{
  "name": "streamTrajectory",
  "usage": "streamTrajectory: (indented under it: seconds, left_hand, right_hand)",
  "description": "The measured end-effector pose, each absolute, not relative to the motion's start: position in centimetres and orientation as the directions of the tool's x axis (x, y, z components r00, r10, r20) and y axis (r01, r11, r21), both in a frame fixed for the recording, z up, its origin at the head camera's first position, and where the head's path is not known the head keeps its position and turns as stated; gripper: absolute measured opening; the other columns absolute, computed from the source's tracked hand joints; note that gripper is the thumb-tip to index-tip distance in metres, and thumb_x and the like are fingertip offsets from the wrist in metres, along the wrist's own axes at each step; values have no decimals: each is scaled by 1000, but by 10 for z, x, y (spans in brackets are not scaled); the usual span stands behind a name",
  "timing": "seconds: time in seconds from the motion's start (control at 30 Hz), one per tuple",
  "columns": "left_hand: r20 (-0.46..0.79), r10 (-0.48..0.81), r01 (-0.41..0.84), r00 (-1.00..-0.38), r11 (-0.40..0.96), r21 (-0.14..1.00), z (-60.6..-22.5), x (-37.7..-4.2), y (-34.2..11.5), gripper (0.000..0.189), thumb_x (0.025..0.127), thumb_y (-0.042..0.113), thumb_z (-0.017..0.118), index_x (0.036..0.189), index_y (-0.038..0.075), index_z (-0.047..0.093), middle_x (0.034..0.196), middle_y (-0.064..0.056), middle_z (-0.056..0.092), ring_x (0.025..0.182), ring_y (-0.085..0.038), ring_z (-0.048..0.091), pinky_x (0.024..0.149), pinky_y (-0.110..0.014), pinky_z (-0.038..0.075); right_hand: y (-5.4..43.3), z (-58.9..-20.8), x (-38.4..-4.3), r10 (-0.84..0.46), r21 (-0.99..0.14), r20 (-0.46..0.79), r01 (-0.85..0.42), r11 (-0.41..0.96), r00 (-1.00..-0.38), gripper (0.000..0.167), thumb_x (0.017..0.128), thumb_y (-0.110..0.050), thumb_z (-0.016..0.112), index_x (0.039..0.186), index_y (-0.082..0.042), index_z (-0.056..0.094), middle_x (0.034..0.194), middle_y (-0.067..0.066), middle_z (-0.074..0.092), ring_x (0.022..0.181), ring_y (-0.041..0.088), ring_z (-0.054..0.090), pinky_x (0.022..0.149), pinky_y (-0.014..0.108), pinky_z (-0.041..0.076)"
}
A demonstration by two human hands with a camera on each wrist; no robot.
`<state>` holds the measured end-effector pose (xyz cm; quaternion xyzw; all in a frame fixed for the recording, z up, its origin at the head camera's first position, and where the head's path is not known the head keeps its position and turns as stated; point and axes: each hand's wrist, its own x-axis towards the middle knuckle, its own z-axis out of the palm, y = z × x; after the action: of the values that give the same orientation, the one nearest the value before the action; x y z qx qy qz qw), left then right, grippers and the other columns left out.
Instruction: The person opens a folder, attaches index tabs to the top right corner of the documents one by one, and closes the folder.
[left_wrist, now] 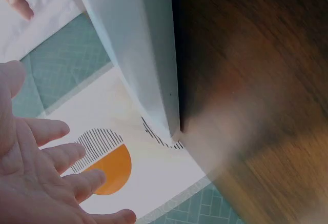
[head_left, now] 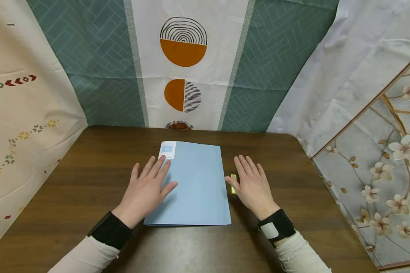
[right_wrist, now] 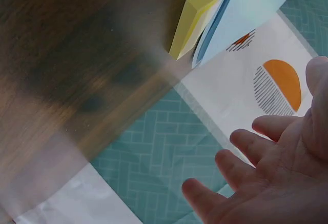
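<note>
A light blue folder (head_left: 198,182) with a white label (head_left: 167,150) at its top left corner lies on the wooden table. Over its left side my left hand (head_left: 147,193) is held palm down, fingers straight and spread, gripping nothing. To the right of the folder, my right hand (head_left: 253,185) hovers with straight fingers and holds nothing. Partly hidden by that hand's thumb is a small yellow block (head_left: 234,185). In the right wrist view the yellow block (right_wrist: 192,21) stands close beside the folder's edge (right_wrist: 218,21); the left wrist view shows the folder (left_wrist: 136,44) edge-on.
The brown table (head_left: 106,170) extends on both sides of the folder. A green and white patterned cloth (head_left: 191,72) hangs behind its far edge. Pale cloths hang at the left (head_left: 30,113) and, with printed flowers, at the right (head_left: 372,170).
</note>
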<state>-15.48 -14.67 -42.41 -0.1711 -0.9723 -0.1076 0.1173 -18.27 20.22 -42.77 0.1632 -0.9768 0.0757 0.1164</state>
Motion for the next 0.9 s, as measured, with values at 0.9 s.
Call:
streamTrajectory:
  seconds: [0.9]
  left_hand:
    - [216, 552, 574, -805, 818, 46, -427, -119, -98, 79, 107, 64, 64, 165, 12, 52, 173, -11, 45, 160, -39, 39, 125, -73, 25]
  right_hand:
    - [202, -432, -160, -330, -125, 280, -375, 919, -901, 81, 109, -52, 66, 167, -1, 43, 172, 20, 42, 161, 40, 35, 128, 64, 28]
